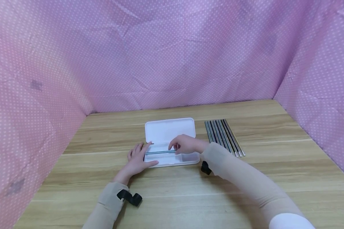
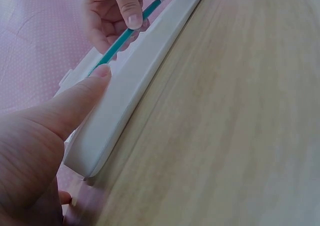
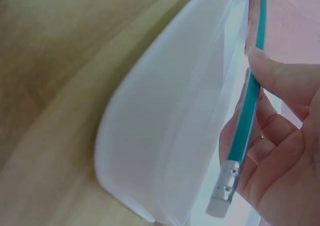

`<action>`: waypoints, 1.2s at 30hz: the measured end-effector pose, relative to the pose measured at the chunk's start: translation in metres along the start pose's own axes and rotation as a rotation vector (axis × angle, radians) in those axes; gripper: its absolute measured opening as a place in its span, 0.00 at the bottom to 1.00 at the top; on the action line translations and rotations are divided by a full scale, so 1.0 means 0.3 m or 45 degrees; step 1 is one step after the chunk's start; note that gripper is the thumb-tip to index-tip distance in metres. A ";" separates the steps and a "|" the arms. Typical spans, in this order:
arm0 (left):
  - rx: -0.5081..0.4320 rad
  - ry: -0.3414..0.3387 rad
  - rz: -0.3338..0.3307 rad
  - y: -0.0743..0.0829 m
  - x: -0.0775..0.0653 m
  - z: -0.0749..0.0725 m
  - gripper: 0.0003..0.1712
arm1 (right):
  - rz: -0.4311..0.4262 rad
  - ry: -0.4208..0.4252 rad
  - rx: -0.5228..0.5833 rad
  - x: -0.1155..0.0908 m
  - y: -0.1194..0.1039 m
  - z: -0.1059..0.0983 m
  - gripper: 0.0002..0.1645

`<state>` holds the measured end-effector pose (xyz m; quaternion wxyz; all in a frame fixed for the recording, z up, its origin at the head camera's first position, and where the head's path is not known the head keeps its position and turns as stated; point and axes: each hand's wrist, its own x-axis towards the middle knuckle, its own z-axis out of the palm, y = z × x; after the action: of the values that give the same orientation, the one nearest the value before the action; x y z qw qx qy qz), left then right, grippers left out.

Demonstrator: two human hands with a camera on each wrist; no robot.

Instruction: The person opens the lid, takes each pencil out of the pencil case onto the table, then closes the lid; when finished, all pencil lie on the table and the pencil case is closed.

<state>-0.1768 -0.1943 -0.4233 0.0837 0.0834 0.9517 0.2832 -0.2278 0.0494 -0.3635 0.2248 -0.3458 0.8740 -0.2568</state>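
A white pencil case [image 1: 172,164] lies on the table with its lid [image 1: 170,128] laid back on the far side. Over its tray my right hand [image 1: 184,144] pinches a teal pencil [image 3: 243,123] between thumb and fingers, near the eraser end. The pencil lies lengthwise along the case, its silver ferrule and white eraser [image 3: 219,207] towards the right. My left hand [image 1: 137,161] rests at the case's left end, fingers spread, thumb along the near rim. In the left wrist view that thumb [image 2: 85,93] overlaps the pencil's far end.
Several striped pencils [image 1: 223,136] lie side by side in a row to the right of the case, behind the right forearm. A small divided compartment [image 1: 190,157] is at the tray's right end. Pink dotted cloth [image 1: 172,63] hangs around the wooden table [image 1: 172,197].
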 end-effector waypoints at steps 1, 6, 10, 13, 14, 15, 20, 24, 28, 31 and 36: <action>-0.003 -0.001 -0.002 0.000 0.000 0.001 0.53 | -0.010 0.001 0.001 -0.002 0.002 0.002 0.16; -0.016 0.002 -0.003 0.002 -0.002 0.000 0.53 | -0.058 0.014 0.041 -0.015 0.014 0.013 0.15; -0.003 0.004 -0.003 0.000 -0.004 0.000 0.53 | -0.113 0.044 0.089 -0.036 0.020 0.018 0.14; 0.007 0.007 0.001 -0.001 -0.004 0.002 0.53 | -0.108 0.080 0.168 -0.055 0.018 0.019 0.13; 0.011 0.009 0.003 -0.002 -0.003 0.002 0.53 | -0.088 0.096 0.206 -0.061 0.016 0.020 0.13; 0.012 0.010 0.001 -0.002 -0.002 0.003 0.53 | -0.065 0.113 0.242 -0.067 0.016 0.023 0.13; 0.010 0.005 -0.007 0.000 -0.001 0.001 0.53 | 0.043 0.204 0.418 -0.088 0.021 0.041 0.13; -0.003 -0.004 0.004 -0.001 -0.001 -0.001 0.53 | 0.100 0.268 0.572 -0.101 0.036 0.057 0.13; -0.007 -0.008 0.012 -0.002 0.002 -0.002 0.53 | 0.149 0.319 0.714 -0.125 0.042 0.052 0.14; -0.009 -0.013 0.014 -0.002 0.004 -0.002 0.52 | 0.178 0.361 0.796 -0.148 0.044 0.042 0.15; -0.011 -0.011 0.013 -0.002 0.004 -0.003 0.53 | 0.168 0.361 0.860 -0.181 0.059 0.036 0.16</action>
<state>-0.1784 -0.1950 -0.4230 0.0869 0.0890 0.9497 0.2873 -0.1945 0.0963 -0.3709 0.2190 -0.1561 0.7828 -0.5611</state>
